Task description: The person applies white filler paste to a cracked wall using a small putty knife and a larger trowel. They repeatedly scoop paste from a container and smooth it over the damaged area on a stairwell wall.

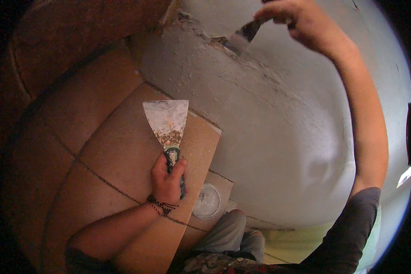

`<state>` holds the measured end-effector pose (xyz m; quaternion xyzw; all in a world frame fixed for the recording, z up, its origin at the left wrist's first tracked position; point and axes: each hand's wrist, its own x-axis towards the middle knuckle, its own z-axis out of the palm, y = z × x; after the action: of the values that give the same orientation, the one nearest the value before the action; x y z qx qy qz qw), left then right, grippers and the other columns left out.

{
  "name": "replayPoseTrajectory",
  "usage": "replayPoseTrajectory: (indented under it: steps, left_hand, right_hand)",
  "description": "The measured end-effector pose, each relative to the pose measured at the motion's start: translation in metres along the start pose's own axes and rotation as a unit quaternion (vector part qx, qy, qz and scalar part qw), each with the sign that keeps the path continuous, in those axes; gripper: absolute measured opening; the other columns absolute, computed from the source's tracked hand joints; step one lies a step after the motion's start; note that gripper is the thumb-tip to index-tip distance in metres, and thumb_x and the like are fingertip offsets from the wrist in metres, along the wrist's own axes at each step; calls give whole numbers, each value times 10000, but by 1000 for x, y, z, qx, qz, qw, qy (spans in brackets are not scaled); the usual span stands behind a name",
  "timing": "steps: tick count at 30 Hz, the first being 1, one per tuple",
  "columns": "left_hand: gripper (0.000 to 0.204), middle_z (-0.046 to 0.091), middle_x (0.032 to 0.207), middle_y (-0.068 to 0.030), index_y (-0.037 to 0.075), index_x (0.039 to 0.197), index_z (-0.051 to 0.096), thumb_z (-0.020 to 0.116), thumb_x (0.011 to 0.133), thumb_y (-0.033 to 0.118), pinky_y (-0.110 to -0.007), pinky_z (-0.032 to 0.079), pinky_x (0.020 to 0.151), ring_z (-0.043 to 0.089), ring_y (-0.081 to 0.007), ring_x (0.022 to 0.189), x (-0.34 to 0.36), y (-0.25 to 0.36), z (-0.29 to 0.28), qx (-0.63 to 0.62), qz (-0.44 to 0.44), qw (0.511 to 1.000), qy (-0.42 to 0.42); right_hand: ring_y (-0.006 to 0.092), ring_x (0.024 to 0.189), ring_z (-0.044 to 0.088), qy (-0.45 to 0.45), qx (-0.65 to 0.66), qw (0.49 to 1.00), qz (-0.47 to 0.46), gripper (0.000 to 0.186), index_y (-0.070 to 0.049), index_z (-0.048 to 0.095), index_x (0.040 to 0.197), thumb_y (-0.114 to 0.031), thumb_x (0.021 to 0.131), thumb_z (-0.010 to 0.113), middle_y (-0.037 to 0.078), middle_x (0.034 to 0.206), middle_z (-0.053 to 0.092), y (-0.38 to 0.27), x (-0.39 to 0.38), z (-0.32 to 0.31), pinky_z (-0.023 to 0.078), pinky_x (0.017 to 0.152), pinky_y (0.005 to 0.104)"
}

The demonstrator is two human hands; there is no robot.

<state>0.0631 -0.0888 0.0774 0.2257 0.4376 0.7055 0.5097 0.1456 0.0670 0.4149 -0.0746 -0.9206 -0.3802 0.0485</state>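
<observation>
We face a grey, uneven plaster wall [278,137] across the centre and right, a rough, cracked strip [201,34] running through its upper part. Large brown tiles with dark joints [100,141] fill the left. Near centre, our left hand [168,185] wraps the dark handle of a broad, flared metal scraper [168,121], its blade upward, whitish and rust-speckled. At top right of centre, our raised right hand [290,18] grips a smaller metal scraper [245,37], slanting down-left at the cracks; contact is unclear. A round white tub [207,202] sits lower centre.
</observation>
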Motion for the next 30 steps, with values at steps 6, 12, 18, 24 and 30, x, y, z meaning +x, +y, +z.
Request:
replayPoseTrajectory:
  steps: [6, 12, 18, 24, 30]
  left_hand:
    - [88, 500, 665, 26, 61, 863, 516, 582, 867, 119, -261, 410, 359, 474, -60, 498, 4, -8, 0, 15, 22, 1000, 3]
    - [84, 506, 682, 21, 60, 855, 528, 586, 861, 120, -262, 415, 367, 488, -62, 531, 2, -5, 2, 8, 17, 1000, -15]
    - [82, 511, 665, 11, 55, 849, 526, 585, 854, 112, -265, 421, 368, 482, -71, 497, 1, 0, 2, 10, 8, 1000, 11]
    - [88, 501, 664, 9, 62, 854, 513, 585, 856, 113, -263, 427, 362, 482, -78, 481, 2, -3, -2, 25, 32, 999, 1]
    - [98, 491, 655, 9, 67, 860, 498, 583, 866, 115, -262, 419, 346, 483, -85, 468, 0, 0, 2, -5, 2, 1000, -9]
  right_hand:
    - [205, 1003, 498, -57, -109, 992, -28, 299, -202, 720, 886, 27, 747, 587, 35, 944, 549, 2, -2, 14, 361, 904, 416]
    - [214, 949, 524, -59, -94, 994, 5, 291, -159, 722, 872, 51, 742, 570, 47, 903, 574, 24, 13, -15, 418, 840, 366]
    - [217, 892, 538, 16, 28, 999, 23, 324, -141, 722, 851, 106, 717, 560, 67, 868, 584, 29, 14, -22, 463, 790, 340]
    - [209, 998, 500, -95, -74, 993, -14, 285, -177, 717, 888, 38, 761, 580, 37, 947, 560, -1, 7, 2, 370, 922, 382]
    - [230, 947, 530, 4, -87, 996, 18, 251, -137, 717, 856, 43, 749, 578, 68, 891, 581, 17, 3, -20, 403, 864, 400]
